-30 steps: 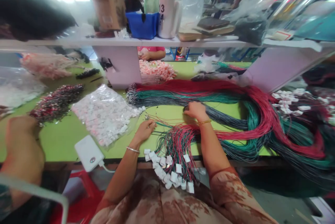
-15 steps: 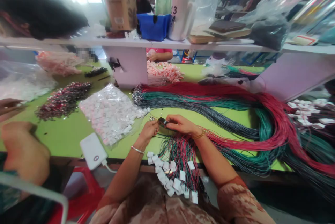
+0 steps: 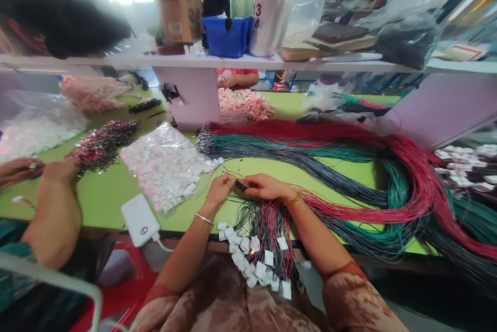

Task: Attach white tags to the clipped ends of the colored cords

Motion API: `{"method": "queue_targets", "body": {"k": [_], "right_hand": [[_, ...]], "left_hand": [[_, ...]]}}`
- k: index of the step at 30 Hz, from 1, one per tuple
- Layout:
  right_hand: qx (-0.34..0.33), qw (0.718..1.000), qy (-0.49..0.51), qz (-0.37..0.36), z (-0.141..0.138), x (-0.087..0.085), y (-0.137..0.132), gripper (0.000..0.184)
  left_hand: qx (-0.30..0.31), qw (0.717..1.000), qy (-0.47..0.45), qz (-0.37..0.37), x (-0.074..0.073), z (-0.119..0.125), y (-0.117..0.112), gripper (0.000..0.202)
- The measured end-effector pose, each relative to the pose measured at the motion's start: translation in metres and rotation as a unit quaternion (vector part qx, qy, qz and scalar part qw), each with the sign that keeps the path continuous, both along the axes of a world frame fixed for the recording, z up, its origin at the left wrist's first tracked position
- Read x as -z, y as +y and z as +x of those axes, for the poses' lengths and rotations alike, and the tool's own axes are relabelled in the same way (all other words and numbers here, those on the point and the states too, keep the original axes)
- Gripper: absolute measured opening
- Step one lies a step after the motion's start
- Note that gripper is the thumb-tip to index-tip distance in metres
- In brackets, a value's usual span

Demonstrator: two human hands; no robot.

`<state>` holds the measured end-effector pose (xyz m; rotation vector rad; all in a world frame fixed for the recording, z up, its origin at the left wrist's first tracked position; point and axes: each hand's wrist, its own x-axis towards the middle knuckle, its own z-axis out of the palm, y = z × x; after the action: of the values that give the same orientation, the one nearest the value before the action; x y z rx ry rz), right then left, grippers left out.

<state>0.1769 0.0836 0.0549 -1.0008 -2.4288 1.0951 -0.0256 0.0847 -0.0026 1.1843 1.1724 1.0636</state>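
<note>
Hands (image 3: 244, 188) on green table (image 3: 104, 202), cluttered shelf (image 3: 116, 61) overhead

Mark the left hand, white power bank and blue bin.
left hand (image 3: 219, 190): head view, back of the hand.
white power bank (image 3: 140, 218): head view, its top face.
blue bin (image 3: 227, 39): head view, front wall.

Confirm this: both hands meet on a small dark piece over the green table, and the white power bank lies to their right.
Wrong side. The head view shows the white power bank lying to the left, past the left hand, not to the right. The rest holds: the left hand and the right hand meet on a small dark piece over the green table.
</note>
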Motion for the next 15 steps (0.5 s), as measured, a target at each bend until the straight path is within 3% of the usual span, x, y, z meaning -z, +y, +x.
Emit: {"method": "queue_targets", "body": {"k": [5, 9, 15], "right_hand": [[-0.002, 0.998, -0.043, 0.049, -0.001, 0.005, 0.001, 0.015], [0.017, 0.996, -0.071, 0.057, 0.002, 0.005, 0.002, 0.013], [-0.039, 0.998, 0.029, -0.027, 0.008, 0.001, 0.003, 0.016]], "left_hand": [[-0.038, 0.997, 0.039, 0.062, 0.0, 0.0, -0.002, 0.017], [0.01, 1.0, -0.024, -0.008, -0.006, 0.002, -0.005, 0.025], [-0.011, 0.997, -0.061, -0.055, -0.011, 0.003, -0.004, 0.029]]}}
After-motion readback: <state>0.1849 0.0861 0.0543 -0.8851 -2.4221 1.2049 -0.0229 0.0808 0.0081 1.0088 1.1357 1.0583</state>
